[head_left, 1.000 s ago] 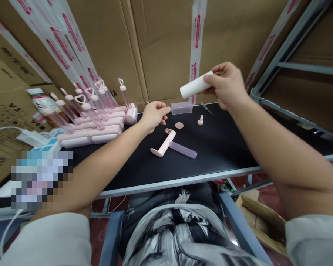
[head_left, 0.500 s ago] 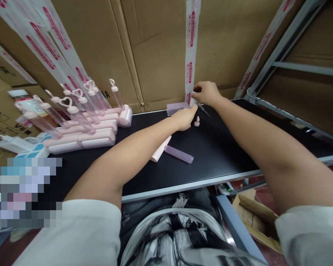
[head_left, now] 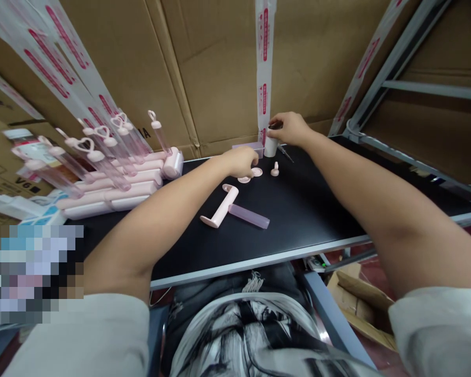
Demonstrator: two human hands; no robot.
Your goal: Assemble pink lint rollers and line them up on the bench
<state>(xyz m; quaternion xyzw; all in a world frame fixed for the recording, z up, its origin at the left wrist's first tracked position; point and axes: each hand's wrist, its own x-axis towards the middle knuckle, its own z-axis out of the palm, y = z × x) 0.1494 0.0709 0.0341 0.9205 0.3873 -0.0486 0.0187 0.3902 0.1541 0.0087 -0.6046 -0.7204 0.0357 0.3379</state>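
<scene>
My right hand (head_left: 290, 130) grips the top of a white cylinder (head_left: 271, 147), which stands upright at the back of the black table. My left hand (head_left: 245, 161) is closed, its fingers bent downward beside two small pink round caps (head_left: 257, 171); what its fingertips hold, if anything, is hidden. A small pink cap with a loop (head_left: 275, 170) stands to the right. Nearer to me lie a pink handle-shaped part with flared ends (head_left: 223, 207) and a translucent purple tube (head_left: 250, 217), touching or almost touching.
Pink pieces with upright clear tubes and looped tops (head_left: 113, 180) stand in rows at the left. Behind my left hand is a translucent purple box (head_left: 246, 148). A thin screwdriver-like tool (head_left: 286, 154) lies by the cylinder. Cardboard boxes (head_left: 220, 68) wall the back; a metal frame (head_left: 400, 86) stands right.
My left hand has moved left and toward me, away from the white cylinder. The round caps and the whole pink part now show. My right hand stays at the cylinder. The view has shifted slightly.
</scene>
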